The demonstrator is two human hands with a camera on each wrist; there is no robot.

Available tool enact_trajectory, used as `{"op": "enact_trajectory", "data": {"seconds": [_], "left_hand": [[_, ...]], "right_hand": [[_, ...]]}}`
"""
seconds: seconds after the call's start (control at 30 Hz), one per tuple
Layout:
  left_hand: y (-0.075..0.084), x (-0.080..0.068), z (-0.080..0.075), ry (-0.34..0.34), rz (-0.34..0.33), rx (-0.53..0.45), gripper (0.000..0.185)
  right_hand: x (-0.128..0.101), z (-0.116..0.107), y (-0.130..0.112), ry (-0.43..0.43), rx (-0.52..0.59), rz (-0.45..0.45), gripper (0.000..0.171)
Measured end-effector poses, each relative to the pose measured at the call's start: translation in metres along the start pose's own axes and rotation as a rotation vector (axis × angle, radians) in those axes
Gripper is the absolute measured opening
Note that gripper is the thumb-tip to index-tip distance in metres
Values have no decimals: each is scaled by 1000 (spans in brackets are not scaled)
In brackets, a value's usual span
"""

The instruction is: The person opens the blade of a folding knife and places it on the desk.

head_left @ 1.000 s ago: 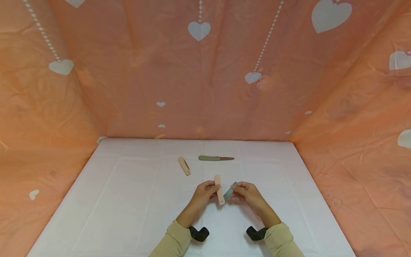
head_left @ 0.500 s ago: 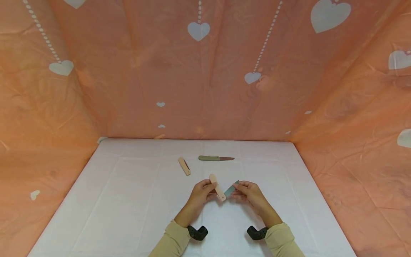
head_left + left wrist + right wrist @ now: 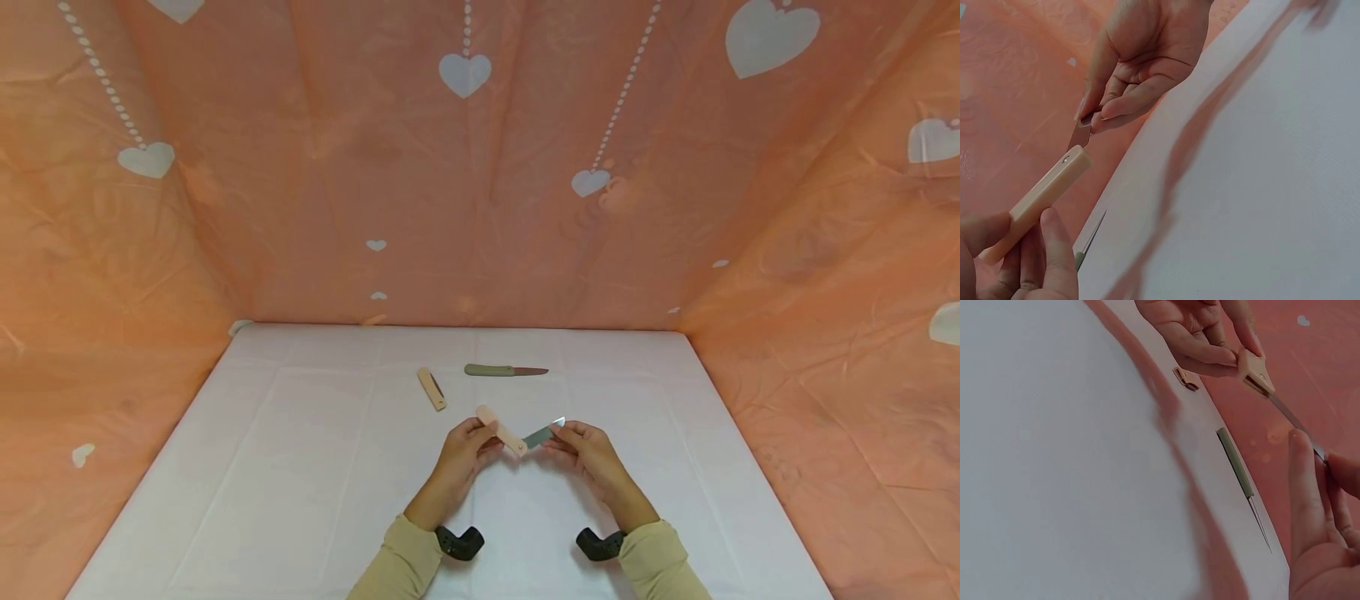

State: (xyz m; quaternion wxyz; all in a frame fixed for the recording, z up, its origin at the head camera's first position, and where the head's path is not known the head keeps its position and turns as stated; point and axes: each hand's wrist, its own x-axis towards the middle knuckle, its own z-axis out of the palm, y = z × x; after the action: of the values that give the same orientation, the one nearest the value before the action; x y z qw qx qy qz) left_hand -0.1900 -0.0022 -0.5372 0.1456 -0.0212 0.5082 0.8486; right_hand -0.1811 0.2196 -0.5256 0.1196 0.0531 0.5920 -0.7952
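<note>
Three folding knives [image 3: 501, 431]: one in hand, two, seemingly, on the table [image 3: 300, 467].

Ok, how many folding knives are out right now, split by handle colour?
Beige handle: 2, one held by the left hand with the right hand pinching its blade, one folded on the table.
Green handle: 1, open on the table.
Total: 3 knives.
</note>
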Motion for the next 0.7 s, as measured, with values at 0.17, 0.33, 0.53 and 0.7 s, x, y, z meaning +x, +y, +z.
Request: {"op": "enact_trajectory", "data": {"seconds": [0.17, 0.33, 0.53, 0.7], "left_hand": [[0, 1, 0, 13, 3, -41, 31], [1, 0, 0, 22, 1, -71, 36], [0, 2, 2, 61, -3, -163, 36], [0, 4, 4, 89, 3, -230, 34]], "right_hand": [[0, 0, 0, 18, 46, 7, 17], [2, 3, 2, 73, 115, 1, 8], [4, 8, 4, 127, 206, -13, 3], [6, 12, 5, 155, 257, -2, 4]]}}
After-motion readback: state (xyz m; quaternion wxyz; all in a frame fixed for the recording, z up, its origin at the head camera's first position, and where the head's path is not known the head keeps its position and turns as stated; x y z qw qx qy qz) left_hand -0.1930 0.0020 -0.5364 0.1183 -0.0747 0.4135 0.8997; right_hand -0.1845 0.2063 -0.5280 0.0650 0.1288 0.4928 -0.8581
